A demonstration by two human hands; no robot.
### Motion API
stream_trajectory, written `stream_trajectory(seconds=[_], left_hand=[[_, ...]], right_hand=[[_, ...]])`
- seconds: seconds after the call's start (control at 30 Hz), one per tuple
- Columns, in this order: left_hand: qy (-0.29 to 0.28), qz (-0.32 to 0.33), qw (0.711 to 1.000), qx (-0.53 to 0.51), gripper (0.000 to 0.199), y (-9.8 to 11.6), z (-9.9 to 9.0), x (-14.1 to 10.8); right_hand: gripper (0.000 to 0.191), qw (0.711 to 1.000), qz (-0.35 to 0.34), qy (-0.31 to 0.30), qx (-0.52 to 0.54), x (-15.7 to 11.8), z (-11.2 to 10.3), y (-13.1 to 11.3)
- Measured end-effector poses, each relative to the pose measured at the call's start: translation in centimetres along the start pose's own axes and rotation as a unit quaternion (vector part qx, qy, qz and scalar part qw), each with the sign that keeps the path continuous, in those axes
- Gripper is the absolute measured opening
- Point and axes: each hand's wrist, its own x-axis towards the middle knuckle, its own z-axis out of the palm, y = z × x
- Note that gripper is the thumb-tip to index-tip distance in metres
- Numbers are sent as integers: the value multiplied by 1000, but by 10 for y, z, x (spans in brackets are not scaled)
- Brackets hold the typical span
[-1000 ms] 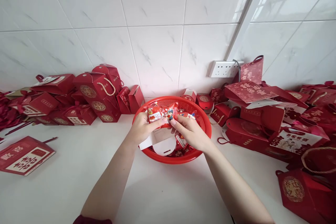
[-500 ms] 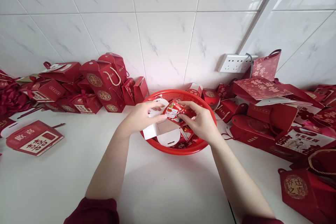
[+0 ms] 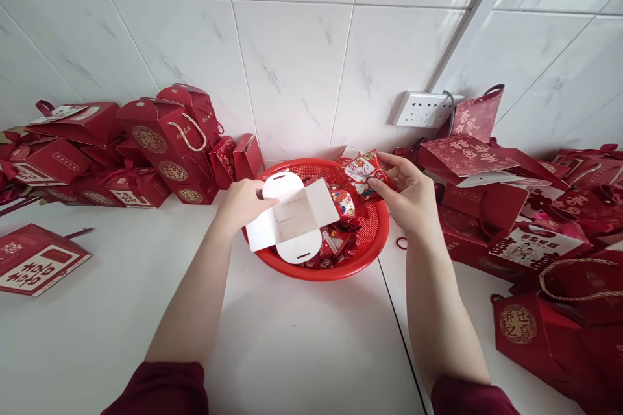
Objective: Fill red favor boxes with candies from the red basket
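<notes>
My left hand (image 3: pixel 244 205) grips the left edge of an unfolded box (image 3: pixel 296 217), whose white flaps stand open around a bare inside. The box is above the left part of a red plastic basket (image 3: pixel 372 249). Between the fingers of my right hand (image 3: pixel 406 191) is a red candy packet (image 3: pixel 365 175), over the basket's back right rim. More red packets (image 3: pixel 338 240) lie in the basket.
Red gift boxes (image 3: pixel 168 149) are stacked at the left by the tiled wall. One box (image 3: pixel 41 259) lies at the far left. More boxes and bags (image 3: pixel 487 207) crowd the right side. A power strip (image 3: pixel 423 109) is on the wall.
My right hand has moved right, away from the box, with the red packet. My left hand now grips the box's edge, and its open inside shows. The view has shifted slightly.
</notes>
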Motion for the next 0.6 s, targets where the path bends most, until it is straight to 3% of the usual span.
stream_trajectory(seconds=[0.13,0.27,0.37,0.47,0.53,0.6], left_hand=[[143,5,981,-134,35,-5,-12,-1],[289,-12,915,-282,38,-13,-28,-4],[340,-18,876,-341,33,-19,-36,-5],[381,-18,839,-387,27,-22,-40,-4],[393,-25,827,-401,22,-22,-41,-4],[395,-41,824,-404,21,-20,-41,-5]], right_hand=[[45,994,1,-48,-95,2,-12,5],[30,953,25,-198,-228,2,-16,12],[28,927,-11,-219,-305,1,-8,12],[30,927,-47,-227,-296,1,11,-3],[27,910,-81,-300,-273,2,29,-20],[24,871,-122,-391,-272,3,53,-38]])
